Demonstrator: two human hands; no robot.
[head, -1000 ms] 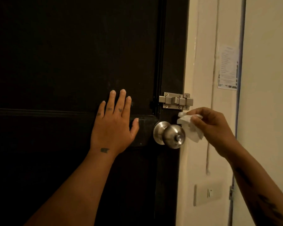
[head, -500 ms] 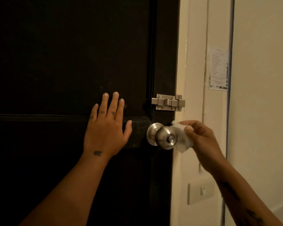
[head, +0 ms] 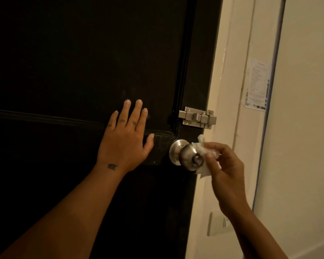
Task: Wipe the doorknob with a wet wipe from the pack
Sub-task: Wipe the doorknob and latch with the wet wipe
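Head view puts us close to a dark door (head: pixel 73 62), both of our bare forearms reaching up and forward from the bottom of the picture. Our left hand (head: pixel 124 141) lies flat against the door panel, palm to the wood, fingers straight and slightly spread and pointing up, thumb stretched out to the right toward the doorknob (head: pixel 188 156) but stopping short of it; it holds nothing. The left forearm runs down and to the left, with a small dark mark showing at the wrist. Our right hand (head: pixel 226 165) comes in from the lower right, wrist bent so that the back of the hand faces the camera, and its fingers and thumb are pinched closed on a crumpled white wet wipe (head: pixel 204 157). We see the wipe pressed against the right side of the round metal doorknob, one corner sticking up above the fingers and a loose flap hanging below them. The doorknob sits at the door's right edge, just below a metal slide bolt (head: pixel 197 117). To the right stands a pale door frame, a printed sheet (head: pixel 257 85) stuck on the wall, and a wall switch (head: pixel 218 224) lower down, partly behind our right forearm.
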